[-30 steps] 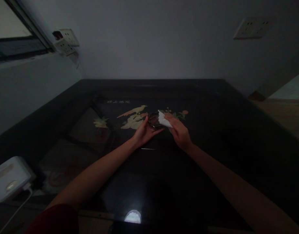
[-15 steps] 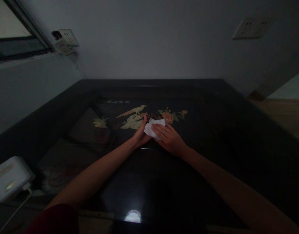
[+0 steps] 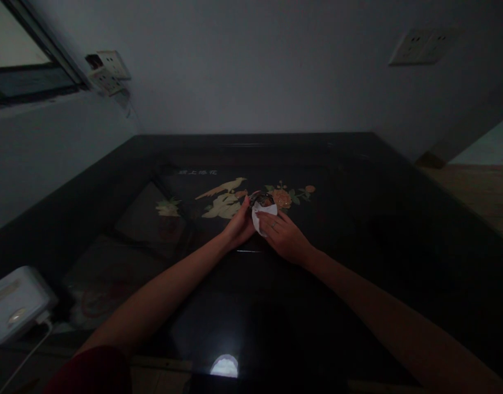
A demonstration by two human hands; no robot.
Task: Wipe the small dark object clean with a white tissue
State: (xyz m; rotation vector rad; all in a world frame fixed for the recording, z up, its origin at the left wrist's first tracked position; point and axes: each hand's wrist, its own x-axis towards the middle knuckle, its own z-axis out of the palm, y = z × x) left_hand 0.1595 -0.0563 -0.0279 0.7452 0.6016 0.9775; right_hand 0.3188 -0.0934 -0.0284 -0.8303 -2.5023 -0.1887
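Over the middle of the dark table (image 3: 218,284), my left hand (image 3: 239,225) wraps round the left side of a small, dark, glassy object (image 3: 261,200) with a curved rim. Its exact kind is too dim to make out. My right hand (image 3: 285,232), with a ring on one finger, presses a white tissue (image 3: 264,211) against the near side of this object. Part of the object is hidden by the tissue and the fingers.
A bird-and-flower picture (image 3: 223,200) decorates the glossy tabletop. At the lower left lies a white box-shaped device (image 3: 19,301) with a cable. Sockets (image 3: 112,64) hang loose on the left wall, and another double socket (image 3: 424,46) is at the right.
My right hand has shifted the tissue slightly down and folded it smaller. More of the dark glassy object's rim now shows above it. My left hand stays in nearly the same place.
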